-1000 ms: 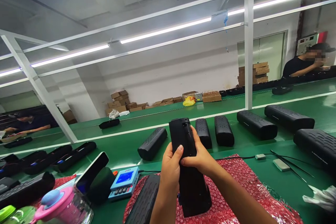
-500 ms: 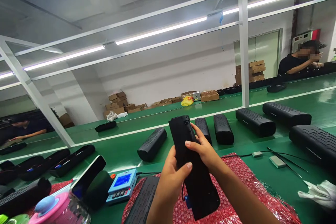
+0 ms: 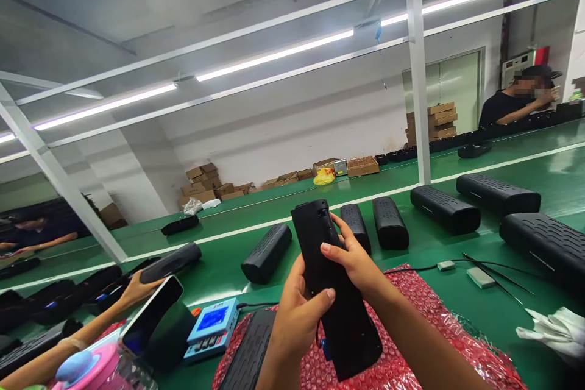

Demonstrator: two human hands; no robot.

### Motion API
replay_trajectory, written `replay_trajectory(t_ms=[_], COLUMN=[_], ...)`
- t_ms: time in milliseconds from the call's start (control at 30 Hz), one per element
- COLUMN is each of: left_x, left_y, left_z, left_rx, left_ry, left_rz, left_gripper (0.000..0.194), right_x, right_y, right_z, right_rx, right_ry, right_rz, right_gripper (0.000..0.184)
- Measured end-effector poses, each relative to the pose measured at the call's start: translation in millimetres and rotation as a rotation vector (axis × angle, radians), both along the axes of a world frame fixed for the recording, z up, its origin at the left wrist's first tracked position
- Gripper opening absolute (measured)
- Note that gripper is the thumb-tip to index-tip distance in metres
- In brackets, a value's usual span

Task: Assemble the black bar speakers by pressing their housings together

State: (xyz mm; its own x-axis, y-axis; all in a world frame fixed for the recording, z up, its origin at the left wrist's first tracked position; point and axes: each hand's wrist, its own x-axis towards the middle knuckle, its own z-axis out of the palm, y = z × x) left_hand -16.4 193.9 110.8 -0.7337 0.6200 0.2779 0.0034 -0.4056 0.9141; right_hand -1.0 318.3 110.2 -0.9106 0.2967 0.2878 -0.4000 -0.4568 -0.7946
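A long black casing [image 3: 336, 292] is held up and tilted in front of me, with a small blue connector [image 3: 325, 348] on a wire at its lower left edge. My left hand [image 3: 305, 308] wraps round its left side, thumb on the face. On the right side, my right hand [image 3: 350, 253] grips it higher up, thumb also across the face. Beneath is red bubble wrap [image 3: 411, 317]. A textured black cover [image 3: 250, 347] lies on the wrap by my left forearm.
A blue meter with a lit screen [image 3: 212, 326], a dark-screened device [image 3: 153, 317] and a pink-lidded jar [image 3: 94, 368] stand left. Another person's hand [image 3: 137, 286] holds a black casing [image 3: 171, 262]. Several black casings [image 3: 445, 208] sit along the green bench; tweezers [image 3: 496, 280] and tissue [image 3: 551, 329] lie right.
Another person's arm has come in from the left, its hand on a black casing above the bench. My hands keep the same hold; the view has shifted slightly.
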Motion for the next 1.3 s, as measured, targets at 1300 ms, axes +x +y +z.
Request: replay_trajectory(t_ms=[1300], left_x=[5.0], left_y=[1.1], left_z=[2.0], left_rx=[0.009], left_ry=[-0.048], left_rz=[0.005], left_gripper=[0.068], right_x=[-1.2], right_y=[2.4], right_z=[-3.4], right_rx=[0.024], right_ry=[0.012], right_rz=[0.033], right_gripper=[0.089])
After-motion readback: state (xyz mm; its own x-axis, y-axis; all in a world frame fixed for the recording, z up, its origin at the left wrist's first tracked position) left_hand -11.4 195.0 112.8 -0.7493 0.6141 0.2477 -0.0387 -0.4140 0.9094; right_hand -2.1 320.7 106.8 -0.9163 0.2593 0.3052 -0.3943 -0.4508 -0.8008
